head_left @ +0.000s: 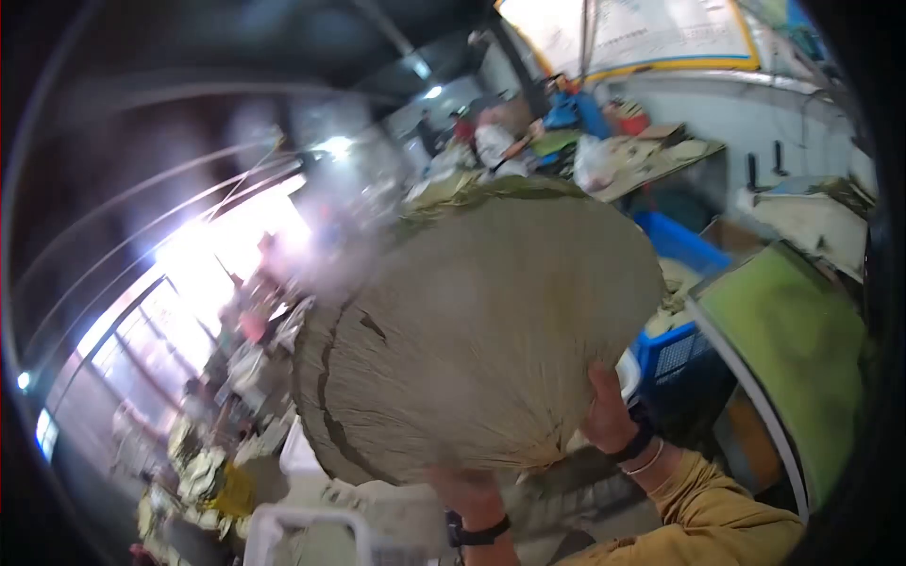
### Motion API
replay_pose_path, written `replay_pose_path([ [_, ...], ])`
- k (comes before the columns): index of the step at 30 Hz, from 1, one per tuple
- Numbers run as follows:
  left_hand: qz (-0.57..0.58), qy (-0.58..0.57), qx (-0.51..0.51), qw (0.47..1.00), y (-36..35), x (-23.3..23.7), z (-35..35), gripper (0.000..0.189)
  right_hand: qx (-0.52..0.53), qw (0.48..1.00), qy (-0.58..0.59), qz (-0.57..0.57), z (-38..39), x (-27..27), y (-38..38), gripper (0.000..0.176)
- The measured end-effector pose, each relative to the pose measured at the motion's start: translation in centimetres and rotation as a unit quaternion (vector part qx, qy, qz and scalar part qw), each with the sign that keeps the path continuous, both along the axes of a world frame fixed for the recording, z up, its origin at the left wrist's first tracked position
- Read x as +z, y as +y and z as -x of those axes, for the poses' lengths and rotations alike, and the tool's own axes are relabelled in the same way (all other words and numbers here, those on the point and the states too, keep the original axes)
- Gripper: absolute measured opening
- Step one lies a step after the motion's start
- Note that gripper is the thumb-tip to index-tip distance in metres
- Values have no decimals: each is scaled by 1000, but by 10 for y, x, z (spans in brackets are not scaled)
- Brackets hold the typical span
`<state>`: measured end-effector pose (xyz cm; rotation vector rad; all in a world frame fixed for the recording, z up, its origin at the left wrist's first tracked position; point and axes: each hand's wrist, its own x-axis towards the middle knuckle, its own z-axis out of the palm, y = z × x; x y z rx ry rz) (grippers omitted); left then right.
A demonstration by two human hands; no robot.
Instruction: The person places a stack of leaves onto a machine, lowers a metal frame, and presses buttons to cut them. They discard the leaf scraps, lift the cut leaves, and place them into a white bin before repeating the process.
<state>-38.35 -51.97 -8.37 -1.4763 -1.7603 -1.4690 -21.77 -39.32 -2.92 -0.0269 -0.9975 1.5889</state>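
A big dry leaf [481, 330], round and grey-green with some tears, is held up in the air, close in front of the camera. The left hand [469, 492] is closed on its lower edge, though this hand looks blurred. The right hand [609, 415] grips the same edge further right, its fingers hidden behind the leaf. A blue crate [681, 247] stands behind, beside a green board [788, 354].

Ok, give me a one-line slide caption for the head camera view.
Left hand and right hand grip a large dried, cracked leaf in front of a blue crate.
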Motion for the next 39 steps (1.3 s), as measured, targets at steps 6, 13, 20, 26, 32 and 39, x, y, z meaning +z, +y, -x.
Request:
replay_pose_path([
  [6, -151, -581, -515, 612, 174, 71, -111, 69, -461, 868, -154, -104, -21, 17, 80, 28],
  [13, 6, -347, -535, 770, 279, 107, -155, 46, -304, 941, 136, 58, -130, 113, 131, 46],
  [20, 33, -681, -679, 272, 332, 116, -240, 86, -440, 883, 160, -34, -233, 81, 95, 59],
  [26, 158, -656, -703, 224, 338, 100, -319, 77, -455, 885, 89, 42, -329, 57, 39, 58],
  [32, 447, -606, -653, 78, 336, -98, -387, 72, -404, 862, 87, 294, -444, -124, -34, 38],
  [39, 505, -579, -632, 104, 316, -119, -411, 73, -400, 876, 59, 263, -453, -124, -39, 29],
])
